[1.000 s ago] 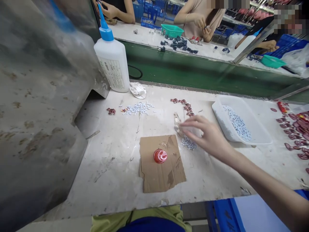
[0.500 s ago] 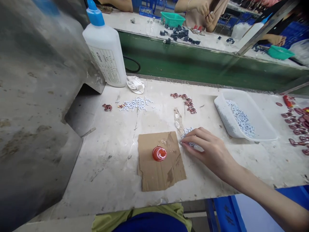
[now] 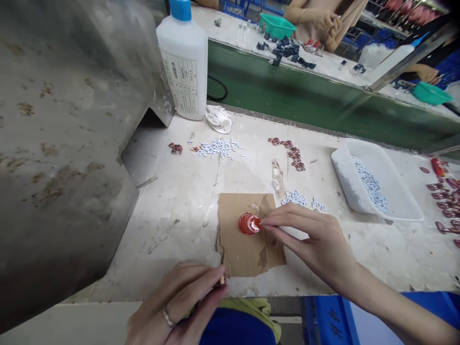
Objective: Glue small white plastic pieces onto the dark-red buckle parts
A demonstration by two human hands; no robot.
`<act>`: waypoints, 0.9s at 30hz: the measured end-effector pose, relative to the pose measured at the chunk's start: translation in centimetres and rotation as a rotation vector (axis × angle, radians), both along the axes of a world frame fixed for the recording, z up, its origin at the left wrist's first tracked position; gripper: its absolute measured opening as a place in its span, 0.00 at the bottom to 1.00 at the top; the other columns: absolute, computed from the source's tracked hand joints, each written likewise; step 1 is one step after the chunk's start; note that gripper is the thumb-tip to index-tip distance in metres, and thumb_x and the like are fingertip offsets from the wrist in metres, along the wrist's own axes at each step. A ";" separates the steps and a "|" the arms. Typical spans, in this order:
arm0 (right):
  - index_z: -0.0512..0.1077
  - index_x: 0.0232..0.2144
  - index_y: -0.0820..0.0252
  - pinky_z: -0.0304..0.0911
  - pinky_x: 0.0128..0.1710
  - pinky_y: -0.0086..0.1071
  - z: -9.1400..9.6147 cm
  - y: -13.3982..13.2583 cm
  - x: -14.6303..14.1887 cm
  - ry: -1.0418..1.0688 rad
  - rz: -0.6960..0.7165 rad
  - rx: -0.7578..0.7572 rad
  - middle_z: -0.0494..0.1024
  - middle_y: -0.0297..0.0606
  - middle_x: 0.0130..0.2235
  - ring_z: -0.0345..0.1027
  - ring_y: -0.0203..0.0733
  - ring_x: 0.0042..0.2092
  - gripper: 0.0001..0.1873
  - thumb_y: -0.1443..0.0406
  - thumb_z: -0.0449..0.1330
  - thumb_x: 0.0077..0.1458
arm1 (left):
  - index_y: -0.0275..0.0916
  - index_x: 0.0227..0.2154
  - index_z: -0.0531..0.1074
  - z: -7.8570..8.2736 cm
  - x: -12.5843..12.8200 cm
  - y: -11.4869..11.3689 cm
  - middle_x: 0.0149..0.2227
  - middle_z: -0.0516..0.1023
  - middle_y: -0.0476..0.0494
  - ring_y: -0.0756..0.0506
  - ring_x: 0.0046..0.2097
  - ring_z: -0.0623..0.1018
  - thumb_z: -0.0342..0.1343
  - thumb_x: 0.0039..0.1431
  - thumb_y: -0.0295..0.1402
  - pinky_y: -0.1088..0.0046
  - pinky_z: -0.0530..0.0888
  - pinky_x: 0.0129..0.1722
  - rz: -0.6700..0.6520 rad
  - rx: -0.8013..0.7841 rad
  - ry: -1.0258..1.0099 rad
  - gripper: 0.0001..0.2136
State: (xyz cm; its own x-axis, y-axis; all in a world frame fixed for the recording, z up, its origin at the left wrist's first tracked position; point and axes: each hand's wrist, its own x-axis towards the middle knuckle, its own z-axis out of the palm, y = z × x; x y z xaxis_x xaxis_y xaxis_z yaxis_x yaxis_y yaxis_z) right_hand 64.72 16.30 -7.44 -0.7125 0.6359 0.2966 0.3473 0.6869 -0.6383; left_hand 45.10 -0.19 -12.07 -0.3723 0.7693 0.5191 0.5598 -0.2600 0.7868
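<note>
A small red cup [image 3: 247, 224], its top glossy and wet-looking, stands on a torn piece of cardboard [image 3: 244, 261]. My right hand [image 3: 316, 235] has thumb and fingers pinched together at the cup's right rim; whatever lies between the fingertips is too small to make out. Near the cardboard's lower left corner, my left hand [image 3: 183, 302], with a ring on one finger, pinches a small tan-orange piece [image 3: 222, 278], mostly hidden by the fingers. Small blue-and-white pieces lie in a pile [image 3: 293, 198] just beyond my right hand, with a smaller cluster [image 3: 318, 205] beside it.
A white glue bottle [image 3: 187, 72] stands by a metal housing [image 3: 72, 143] at left. More blue-white pieces [image 3: 219, 148] and brown figures [image 3: 294, 155] lie farther back. At right are a white tub [image 3: 406, 206] and brown parts [image 3: 445, 196]. Another person's hands [image 3: 328, 26] work across the divider.
My right hand has moved left from the blue-and-white pile to the red cup's rim. My left hand has come into view at the bottom, pinching a small piece. The view has shifted slightly.
</note>
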 end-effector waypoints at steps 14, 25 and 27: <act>0.80 0.42 0.51 0.76 0.43 0.29 0.7 -2.4 -0.7 0.209 -0.022 -0.148 0.85 0.32 0.40 0.80 0.37 0.44 0.14 0.76 0.65 0.62 | 0.42 0.47 0.78 0.0 0.5 1.2 0.41 0.84 0.55 0.56 0.39 0.84 0.63 0.61 0.21 0.87 0.82 0.43 -0.082 0.029 -0.052 0.14; 0.82 0.37 0.55 0.78 0.38 0.26 0.6 -4.7 -2.8 0.370 0.064 -0.388 0.86 0.35 0.37 0.82 0.38 0.37 0.10 0.75 0.67 0.58 | 0.48 0.44 0.80 0.2 1.3 1.4 0.38 0.86 0.51 0.43 0.39 0.86 0.64 0.59 0.24 0.69 0.88 0.35 -0.074 -0.040 -0.182 0.13; 0.82 0.37 0.54 0.78 0.38 0.26 0.4 -4.6 -2.8 0.365 0.067 -0.390 0.86 0.34 0.37 0.82 0.38 0.37 0.10 0.75 0.67 0.58 | 0.50 0.45 0.81 0.5 1.3 1.8 0.35 0.85 0.49 0.39 0.38 0.86 0.67 0.58 0.32 0.63 0.88 0.33 -0.026 -0.052 -0.147 0.12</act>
